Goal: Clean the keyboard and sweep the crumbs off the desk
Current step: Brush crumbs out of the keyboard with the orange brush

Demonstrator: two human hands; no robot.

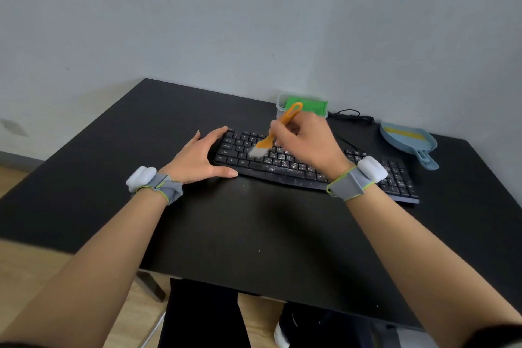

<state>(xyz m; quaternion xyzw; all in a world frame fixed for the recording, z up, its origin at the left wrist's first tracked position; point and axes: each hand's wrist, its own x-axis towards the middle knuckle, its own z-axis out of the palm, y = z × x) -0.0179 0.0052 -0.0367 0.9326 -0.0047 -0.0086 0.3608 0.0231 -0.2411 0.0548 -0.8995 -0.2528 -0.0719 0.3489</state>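
On the black desk (254, 220), a black curved keyboard (285, 168) lies slanted, its middle and right keys flecked with white crumbs (278, 162). Left hand (202, 157) braces the keyboard's left end — fingers straight along the far corner, thumb along the near edge, nothing grasped. Right hand (306, 140) clenches the orange plastic brush (278, 131) by its looped handle; white bristles touch the keys left of centre. 2 pale specks on the desk in front of the keyboard. Behind: clear plastic tub holding a green cloth (306, 106), against the wall. Far right — light-blue dustpan (406, 140), a yellow strip inside. Grey bands on both wrists.
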